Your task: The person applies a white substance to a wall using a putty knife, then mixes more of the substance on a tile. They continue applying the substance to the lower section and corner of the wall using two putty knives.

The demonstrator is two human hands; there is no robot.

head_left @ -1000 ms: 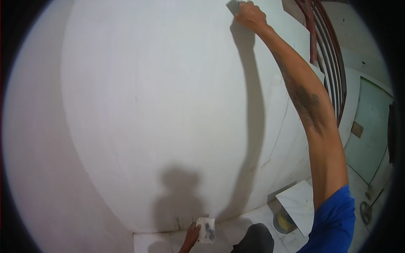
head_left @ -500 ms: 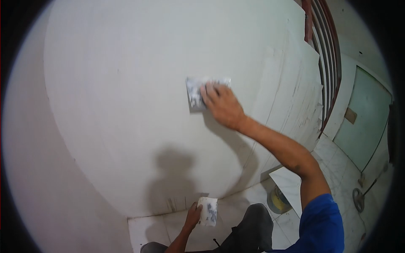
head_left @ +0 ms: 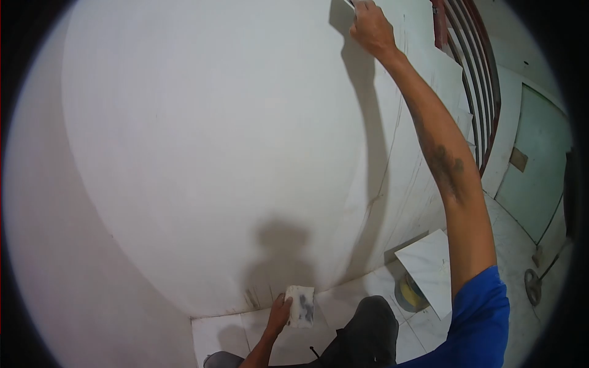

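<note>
My right hand point(head_left: 370, 26) is stretched high up against the white wall point(head_left: 202, 141), gripping a flat putty blade whose edge barely shows at the top of the picture point(head_left: 351, 3). The arm casts a long shadow down the wall. Low near the floor, my left hand point(head_left: 279, 314) holds a second flat blade point(head_left: 300, 305), white with dark smears, close to the foot of the wall.
A white tile point(head_left: 427, 268) leans at the wall's foot on the right, with a round tin point(head_left: 410, 294) behind it. Red curved railings point(head_left: 475, 73) rise at the upper right. A green door point(head_left: 535, 178) and a tiled floor point(head_left: 233, 334) lie to the right and below.
My right hand has swept the blade up the wall from mid-height to the top of the view. My left hand has stayed low with its blade.
</note>
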